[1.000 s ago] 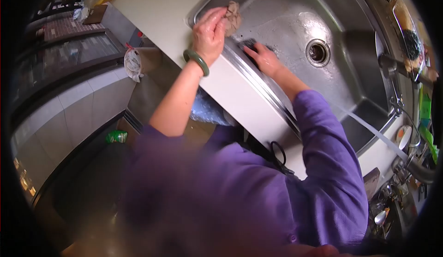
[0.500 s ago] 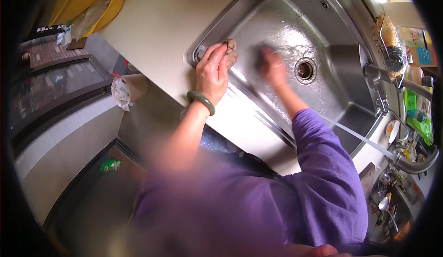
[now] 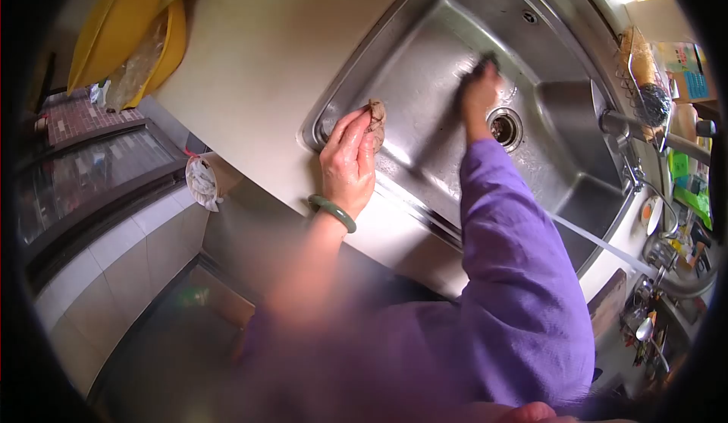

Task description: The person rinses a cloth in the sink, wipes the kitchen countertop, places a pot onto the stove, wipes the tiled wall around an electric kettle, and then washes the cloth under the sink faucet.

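Observation:
My left hand (image 3: 349,161), with a green bangle at the wrist, is closed round a crumpled brown cloth (image 3: 377,123) at the near rim of the steel sink (image 3: 425,66). Deeper in the basin, my right hand (image 3: 481,93) presses a dark scrubbing pad (image 3: 486,62) on the sink floor, just beyond the drain (image 3: 506,128). Motion slightly blurs this hand and the pad. Water runs in a stream (image 3: 588,235) from the faucet (image 3: 688,283) at the right into the sink's lower corner.
A yellow basin (image 3: 125,25) with a plastic bag stands at the upper left of the pale counter (image 3: 258,66). At the right are a wire rack (image 3: 644,89), bottles and utensils, among them a spoon (image 3: 644,329). A lined bin (image 3: 203,180) is below the counter.
My right hand has moved from the near side of the sink across its floor to beyond the drain, with the dark pad. My left hand keeps the cloth at the near rim.

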{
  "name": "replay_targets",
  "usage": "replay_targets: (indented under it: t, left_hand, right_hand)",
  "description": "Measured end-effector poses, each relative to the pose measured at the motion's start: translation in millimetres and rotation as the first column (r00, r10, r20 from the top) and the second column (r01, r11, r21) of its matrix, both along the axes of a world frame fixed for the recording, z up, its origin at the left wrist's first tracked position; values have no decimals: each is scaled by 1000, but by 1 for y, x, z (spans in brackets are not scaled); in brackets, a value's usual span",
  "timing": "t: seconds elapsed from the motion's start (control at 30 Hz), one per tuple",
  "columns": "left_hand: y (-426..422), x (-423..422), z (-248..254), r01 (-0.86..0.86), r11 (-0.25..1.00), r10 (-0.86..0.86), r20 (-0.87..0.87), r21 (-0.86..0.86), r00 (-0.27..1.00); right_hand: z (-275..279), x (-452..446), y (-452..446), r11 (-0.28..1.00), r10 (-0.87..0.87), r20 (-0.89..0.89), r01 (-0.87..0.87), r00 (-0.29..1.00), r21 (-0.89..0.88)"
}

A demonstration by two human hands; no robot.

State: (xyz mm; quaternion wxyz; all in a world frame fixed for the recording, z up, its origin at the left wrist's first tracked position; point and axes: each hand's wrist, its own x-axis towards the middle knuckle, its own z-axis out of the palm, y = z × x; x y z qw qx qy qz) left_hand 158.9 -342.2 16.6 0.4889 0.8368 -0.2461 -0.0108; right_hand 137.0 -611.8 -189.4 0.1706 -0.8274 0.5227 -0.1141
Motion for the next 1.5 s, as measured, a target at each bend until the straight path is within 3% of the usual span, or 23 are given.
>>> replay_targets:
  t: [0.1,0.17,0.2,0.23,0.27,0.3,0.37,0.53,0.57,0.63,0.73,0.83,0.87,0.9,0.93,1.0,1.03,1.1,1.17,1.27,1.37,1.47,1.5]
  left_hand:
    - [2,1,-2,18,1000,-18,-2,-8,1000]
    - [1,2,-3,24,999,-24,-5,-22,1000]
    - [1,2,-2,22,1000,-22,-5,-18,1000]
    - [1,1,0,20,1000,-20,-5,-8,1000]
    - [0,0,2,8,1000,-9,-61,-23,998]
    - [-1,0,2,19,1000,-20,-62,-19,998]
    - [-2,1,0,10,1000,-10,-2,10,1000]
    - [-5,0,-2,15,1000,-14,-34,8,999]
    - [-5,0,-2,20,1000,-20,-35,9,999]
    - [-4,1,0,21,1000,-20,-39,17,999]
    - [-4,0,1,20,1000,-20,-54,-4,998]
    - [-4,0,0,27,1000,-27,-18,13,999]
    - [-4,0,-1,24,1000,-24,-14,16,1000]
    - [-3,-3,0,51,998,-50,-22,33,998]
    - [-4,-3,0,27,998,-27,-12,48,1000]
    - [-4,-2,-2,9,998,-10,7,64,1000]
    - [-6,-2,-3,12,997,-12,7,71,1000]
    - [-5,-2,-3,13,998,-13,0,60,1000]
    - [-2,-4,-5,14,997,-16,21,79,1000]
    - [-2,-6,-4,8,999,-8,6,50,1000]
    - [-6,-3,-2,8,999,-10,37,52,999]
    - [-7,-6,-1,16,997,-21,65,79,998]
    - [-7,-6,-3,15,997,-20,69,79,997]
  right_hand:
    - [14,-68,-30,970,-236,-102,229,966,-81]
    - [22,-65,-7,958,173,97,-145,980,-247]
    - [35,-45,21,956,290,152,-292,945,-10]
    - [20,-33,50,876,465,162,-479,870,60]
    - [-1,-23,82,714,700,116,-690,705,-117]
    - [4,-8,117,677,729,46,-729,683,98]
    - [1,30,125,696,716,94,-718,691,-24]
    - [-27,90,-7,944,265,3,-259,964,-203]
    - [-41,77,-39,943,155,-43,-161,987,-290]
    - [-3,19,-64,985,-83,-143,60,986,-163]
    - [6,-83,-83,891,-447,-210,412,870,-191]
    - [19,-87,-62,919,-359,-34,347,933,-187]
    - [13,-74,-48,966,-101,184,140,978,-217]
    - [-8,-41,-4,970,221,165,-199,961,-143]
    - [6,-20,36,941,336,54,-338,940,32]
    - [16,-7,110,712,700,-56,-693,712,113]
    - [15,-9,136,629,770,26,-766,637,136]
    - [6,-13,134,651,754,62,-757,653,58]
    - [-15,-16,91,807,584,-17,-583,812,-99]
    - [-2,-54,-13,959,254,103,-236,962,-157]
    - [12,-86,-77,975,-209,-128,197,969,-103]
    - [2,-51,-49,962,107,54,-90,993,-258]
    - [-19,-24,-32,973,227,94,-221,969,-69]
